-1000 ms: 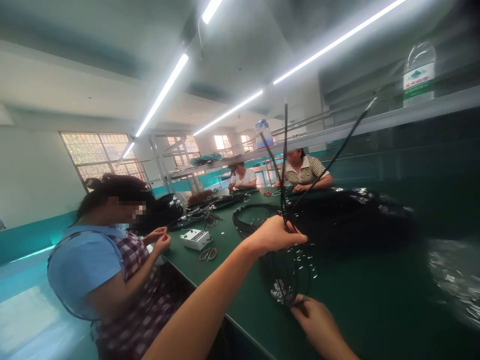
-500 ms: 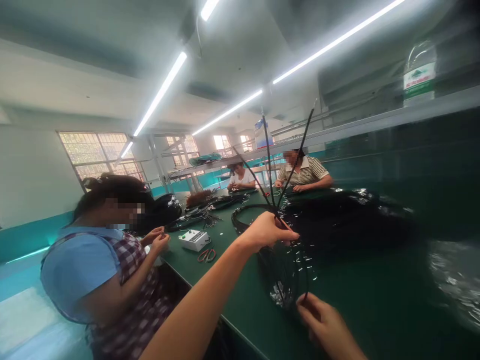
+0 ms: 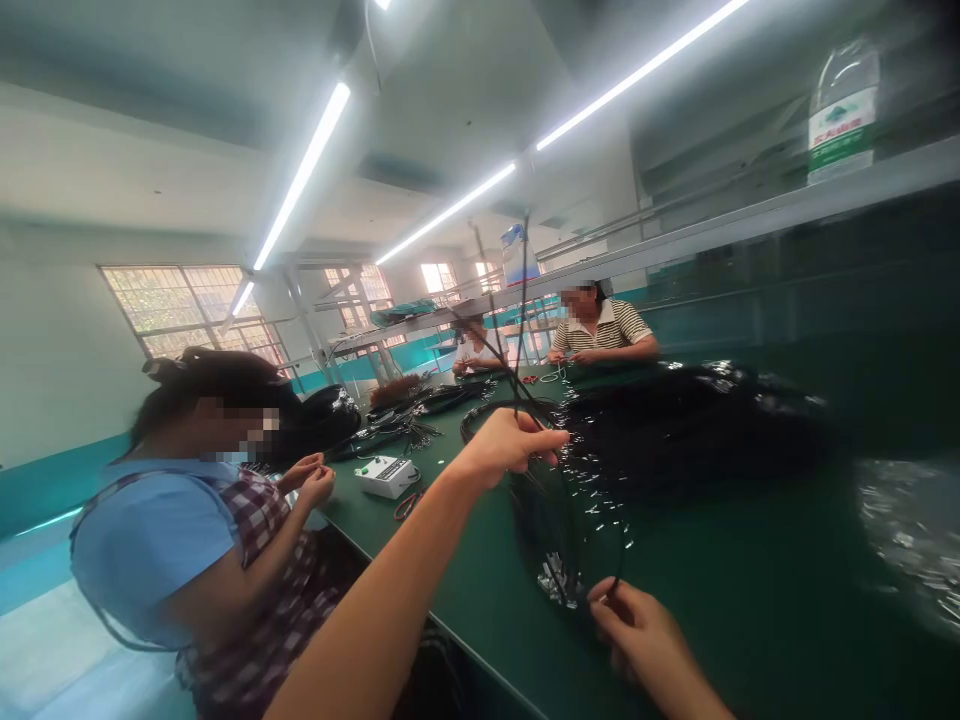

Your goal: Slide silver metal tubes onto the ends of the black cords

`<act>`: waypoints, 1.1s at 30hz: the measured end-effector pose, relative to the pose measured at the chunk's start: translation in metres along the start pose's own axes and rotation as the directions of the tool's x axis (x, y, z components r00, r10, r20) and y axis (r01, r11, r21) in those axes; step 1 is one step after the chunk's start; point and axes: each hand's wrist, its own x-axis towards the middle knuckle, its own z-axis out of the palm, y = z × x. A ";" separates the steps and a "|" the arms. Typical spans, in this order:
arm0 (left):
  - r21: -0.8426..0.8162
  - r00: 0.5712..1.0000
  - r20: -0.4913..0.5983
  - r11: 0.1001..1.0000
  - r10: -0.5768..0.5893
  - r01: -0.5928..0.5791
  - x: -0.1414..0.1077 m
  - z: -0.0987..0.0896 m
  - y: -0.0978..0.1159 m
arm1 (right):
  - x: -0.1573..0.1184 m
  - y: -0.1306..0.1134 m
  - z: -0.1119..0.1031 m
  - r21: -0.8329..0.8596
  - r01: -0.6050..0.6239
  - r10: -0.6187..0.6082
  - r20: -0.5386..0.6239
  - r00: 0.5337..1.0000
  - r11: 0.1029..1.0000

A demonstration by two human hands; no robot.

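In the head view my left hand (image 3: 514, 442) is closed round several thin black cables (image 3: 523, 300), whose free ends stick up above it, some blurred. Lower and to the right, my right hand (image 3: 641, 630) pinches a black cable (image 3: 624, 548) between thumb and fingertips. Whether it is one of the cables in my left hand I cannot tell. Below my left hand hangs or lies a loop of black cable, and a cluster of shiny metal pieces (image 3: 556, 580) sits just left of my right hand. A large bundle of black cables (image 3: 690, 420) with bright metal ends lies behind.
On the green table (image 3: 750, 580) stand a white box (image 3: 386, 477) and red-handled pliers (image 3: 409, 505). Shiny pieces (image 3: 911, 540) lie at right. A shelf (image 3: 720, 225) carries a water bottle (image 3: 844, 120). One person (image 3: 172, 540) sits close at left; two sit farther back.
The upright cable ends have swung left. My left hand has shifted slightly left and up in the picture; my right hand stays nearly in place, still pinching. The whole view has tilted a little.
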 end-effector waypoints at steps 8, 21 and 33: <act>-0.140 0.992 -0.095 0.988 -0.078 0.064 0.003 -0.014 -0.015 | 0.000 0.000 -0.009 0.118 0.013 -0.014 0.008 1.000 0.993; -0.286 0.966 -0.216 0.955 -0.139 0.074 0.002 -0.019 -0.029 | -0.008 0.019 0.002 -0.190 0.136 -0.149 -0.056 0.987 0.972; -0.394 0.956 -0.261 0.919 -0.134 0.021 0.003 -0.033 -0.041 | -0.004 0.014 -0.013 -0.889 0.452 -0.748 0.248 0.615 0.077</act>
